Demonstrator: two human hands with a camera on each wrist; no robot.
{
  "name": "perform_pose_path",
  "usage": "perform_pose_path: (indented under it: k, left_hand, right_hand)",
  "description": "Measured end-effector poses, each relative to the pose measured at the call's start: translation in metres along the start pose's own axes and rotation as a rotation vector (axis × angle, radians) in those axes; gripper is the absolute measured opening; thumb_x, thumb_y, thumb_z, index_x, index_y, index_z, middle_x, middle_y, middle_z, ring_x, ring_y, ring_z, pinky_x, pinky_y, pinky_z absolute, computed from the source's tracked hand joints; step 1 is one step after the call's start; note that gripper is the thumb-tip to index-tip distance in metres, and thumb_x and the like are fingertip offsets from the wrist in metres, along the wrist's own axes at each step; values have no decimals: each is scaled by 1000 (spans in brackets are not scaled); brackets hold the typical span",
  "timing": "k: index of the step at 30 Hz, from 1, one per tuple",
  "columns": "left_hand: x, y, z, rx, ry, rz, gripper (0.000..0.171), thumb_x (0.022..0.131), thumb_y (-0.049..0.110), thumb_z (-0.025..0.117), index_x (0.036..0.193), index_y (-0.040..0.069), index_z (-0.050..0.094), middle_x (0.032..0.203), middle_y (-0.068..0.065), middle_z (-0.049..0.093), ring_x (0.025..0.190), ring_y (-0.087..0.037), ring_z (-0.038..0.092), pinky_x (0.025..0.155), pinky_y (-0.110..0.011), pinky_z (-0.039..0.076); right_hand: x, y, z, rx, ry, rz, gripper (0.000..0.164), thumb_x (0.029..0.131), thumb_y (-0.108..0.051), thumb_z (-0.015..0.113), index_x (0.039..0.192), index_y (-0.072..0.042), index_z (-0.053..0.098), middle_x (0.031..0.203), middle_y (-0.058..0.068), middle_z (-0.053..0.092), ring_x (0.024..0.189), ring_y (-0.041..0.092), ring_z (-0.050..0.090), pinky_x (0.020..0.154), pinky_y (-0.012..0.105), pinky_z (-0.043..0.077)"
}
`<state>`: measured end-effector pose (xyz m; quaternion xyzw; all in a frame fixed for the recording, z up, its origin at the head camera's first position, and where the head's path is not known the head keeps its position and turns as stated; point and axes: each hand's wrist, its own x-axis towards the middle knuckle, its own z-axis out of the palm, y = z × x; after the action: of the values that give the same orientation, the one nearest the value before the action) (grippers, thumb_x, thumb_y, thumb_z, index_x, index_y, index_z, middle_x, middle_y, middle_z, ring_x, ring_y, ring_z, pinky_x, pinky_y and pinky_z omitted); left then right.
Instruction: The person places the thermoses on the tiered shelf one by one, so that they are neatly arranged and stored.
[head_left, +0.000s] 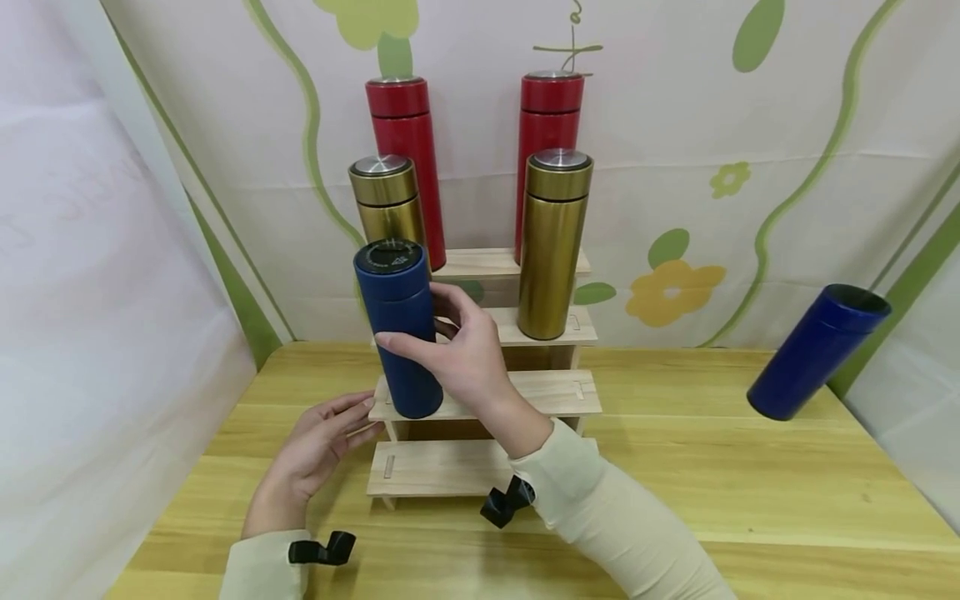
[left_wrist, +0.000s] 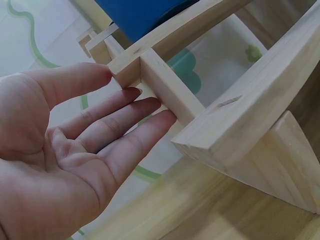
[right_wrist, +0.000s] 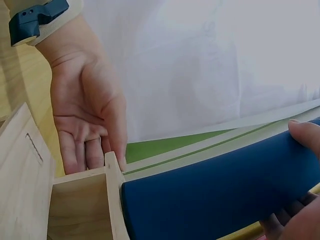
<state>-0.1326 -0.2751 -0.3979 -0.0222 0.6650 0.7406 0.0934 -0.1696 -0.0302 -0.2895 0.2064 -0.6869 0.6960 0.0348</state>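
Note:
My right hand (head_left: 468, 346) grips a blue thermos (head_left: 405, 333) from its right side, thumb across the front. The thermos stands upright at the left end of the second step from the bottom of a wooden tiered stand (head_left: 525, 392). In the right wrist view the base of the blue thermos (right_wrist: 210, 185) is right at the step's board. At the stand's left side, my left hand (head_left: 326, 446) touches the end of the same step. The left wrist view shows that left hand (left_wrist: 95, 130) with its thumb at the board's corner and its fingers extended along the support below.
Two gold thermoses stand one step higher, the left partly hidden and the right one (head_left: 555, 250) in full view. Two red thermoses (head_left: 551, 117) stand on the top step. A darker blue thermos (head_left: 817, 354) appears tilted at the table's right. Printed cloth (head_left: 675, 108) hangs behind.

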Motion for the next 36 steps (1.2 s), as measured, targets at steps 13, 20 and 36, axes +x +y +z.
perform_pose_path:
  k: [13,20,36]
  left_hand:
    - [0,2,2,13,20,-13,41,111,19,62,144,-5,56,117,8,74,113,-10,74,103,-28,61]
    - [1,1,3,22,29,-27,45,111,21,62,146,-5,54,119,8,73,113,-10,74,103,-26,61]
    - [2,4,6,45,73,-43,51,112,22,60,150,-9,48,121,7,71,111,-7,74,102,-27,62]
  right_hand:
    - [-1,4,10,-87,48,-69,67,89,-35,89,147,-20,58,137,-1,68,126,17,66,113,44,57]
    - [-3,8,14,-109,103,-106,68,89,-36,89,146,-18,58,137,0,69,125,17,66,111,46,57]
    - [-4,10,21,-129,158,-133,71,88,-36,89,148,-15,57,138,2,67,128,18,63,112,45,56]
